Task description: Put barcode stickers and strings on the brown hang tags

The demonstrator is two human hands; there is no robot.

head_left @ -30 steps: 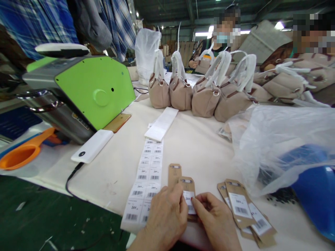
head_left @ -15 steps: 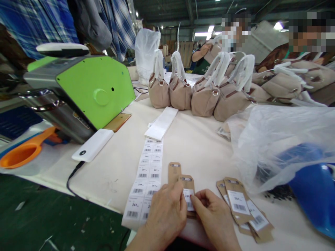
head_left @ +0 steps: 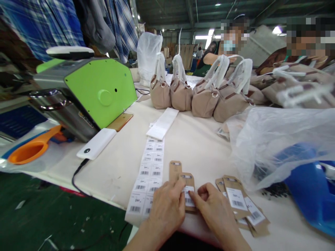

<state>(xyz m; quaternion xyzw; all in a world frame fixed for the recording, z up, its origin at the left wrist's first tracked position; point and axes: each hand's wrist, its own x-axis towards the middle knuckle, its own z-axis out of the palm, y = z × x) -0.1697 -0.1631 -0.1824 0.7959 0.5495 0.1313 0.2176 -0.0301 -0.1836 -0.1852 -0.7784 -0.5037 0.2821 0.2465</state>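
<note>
One curled left hand (head_left: 169, 202) and one pinching right hand (head_left: 216, 207) hold a tag (head_left: 188, 179) on a cream table (head_left: 104, 177) under rafters (head_left: 190, 14).

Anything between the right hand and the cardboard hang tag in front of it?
Nothing visible: the right hand directly touches the barcode sticker on the cardboard hang tag. The left hand overlaps only the tag's left side.

Factory-like packing workshop, beige handbags (head_left: 205, 101) with wrapped handles lined up on a long pale bench (head_left: 120, 157), a strip of barcode price stickers (head_left: 144, 170), cardboard hang tags (head_left: 237, 199), co-workers (head_left: 210, 59) behind, high dark roof (head_left: 167, 13), green floor (head_left: 65, 223) littered with scraps
</note>
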